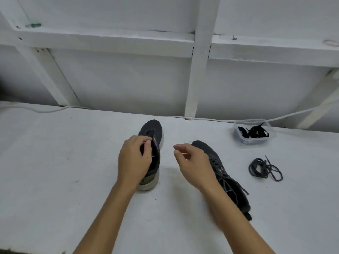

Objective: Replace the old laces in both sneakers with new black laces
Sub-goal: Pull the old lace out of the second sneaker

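Two dark sneakers mid-table, left hand (134, 160) fingers gripping the unlaced sneaker (152, 142), right hand (192, 165) fingers loosely curled, empty, over the laced sneaker (225, 175), one loose lace bundle (264, 168), one tub of black laces (254, 132) near the far right edge.

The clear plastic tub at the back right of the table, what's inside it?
The tub holds flat black laces, bundled loosely, with one end poking up over the rim. Whether anything lies beneath them cannot be seen, since the laces cover the bottom.
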A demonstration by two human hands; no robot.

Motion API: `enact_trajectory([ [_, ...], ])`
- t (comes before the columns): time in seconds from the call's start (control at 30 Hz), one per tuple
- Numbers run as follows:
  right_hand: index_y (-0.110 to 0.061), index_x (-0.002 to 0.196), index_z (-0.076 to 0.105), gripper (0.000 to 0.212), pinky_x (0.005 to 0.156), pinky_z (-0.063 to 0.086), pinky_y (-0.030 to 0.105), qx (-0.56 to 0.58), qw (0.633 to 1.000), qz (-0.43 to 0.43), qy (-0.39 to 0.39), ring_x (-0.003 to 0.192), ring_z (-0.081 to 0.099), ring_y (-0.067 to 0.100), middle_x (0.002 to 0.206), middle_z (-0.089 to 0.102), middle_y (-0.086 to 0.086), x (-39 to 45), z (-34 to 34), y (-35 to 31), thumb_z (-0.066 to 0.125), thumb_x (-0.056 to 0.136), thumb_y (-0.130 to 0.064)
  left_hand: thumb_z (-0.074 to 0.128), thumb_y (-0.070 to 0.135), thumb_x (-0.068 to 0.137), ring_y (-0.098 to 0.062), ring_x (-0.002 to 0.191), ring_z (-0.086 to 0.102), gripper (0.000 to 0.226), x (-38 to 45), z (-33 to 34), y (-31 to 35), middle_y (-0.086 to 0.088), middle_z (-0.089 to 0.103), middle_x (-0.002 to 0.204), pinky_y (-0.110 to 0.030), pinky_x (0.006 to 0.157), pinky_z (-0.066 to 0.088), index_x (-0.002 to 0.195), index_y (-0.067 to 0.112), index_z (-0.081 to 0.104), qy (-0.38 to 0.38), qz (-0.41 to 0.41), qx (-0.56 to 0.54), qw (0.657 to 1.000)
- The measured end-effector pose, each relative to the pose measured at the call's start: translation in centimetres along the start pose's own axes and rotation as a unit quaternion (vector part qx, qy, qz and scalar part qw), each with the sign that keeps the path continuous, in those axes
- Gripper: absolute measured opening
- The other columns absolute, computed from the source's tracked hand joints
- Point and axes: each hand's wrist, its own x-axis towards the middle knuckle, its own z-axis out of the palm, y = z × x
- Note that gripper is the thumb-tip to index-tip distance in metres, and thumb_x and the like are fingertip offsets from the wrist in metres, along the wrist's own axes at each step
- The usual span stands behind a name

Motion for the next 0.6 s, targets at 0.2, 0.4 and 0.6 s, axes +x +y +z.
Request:
enact_trajectory([
  [0.2,-0.034,0.105,0.074,0.018,0.077,0.047,0.005,-0.068,0.994,-0.023,0.083,0.096,0.063,-0.012,0.098,0.071,-0.029,-3.5,-8.3,2.2,0.063,0.097,-0.022,0.062,0.018,0.096,0.001,0.090,0.061,0.013,-3.8,3.0,5.9,0.015,0.068,0.095,-0.015,0.078,0.051,0.100,0.019,0.074,-0.141,0.052,-0.118,0.982],
  [0.4,-0.052,0.108,0.067,0.022,0.093,0.048,0.019,-0.072,0.994,0.085,-0.010,0.110,0.059,-0.012,0.111,0.066,-0.036,-5.8,-12.0,5.6,0.063,0.097,-0.033,0.060,0.051,0.092,-0.007,0.114,0.060,0.051,-7.9,6.8,7.7,0.011,0.062,0.129,-0.026,0.099,0.048,0.135,0.024,0.059,-0.346,-0.029,-0.082,0.934],
  [0.6,-0.029,0.115,0.076,0.025,0.100,0.051,0.023,-0.037,0.997,0.075,-0.002,0.107,0.064,-0.009,0.107,0.075,-0.023,-5.9,-11.3,7.0,0.060,0.100,-0.018,0.062,0.037,0.094,-0.008,0.101,0.065,0.031,-8.2,7.2,8.2,0.007,0.070,0.112,-0.034,0.092,0.054,0.120,0.022,0.069,-0.321,0.010,-0.125,0.939],
])
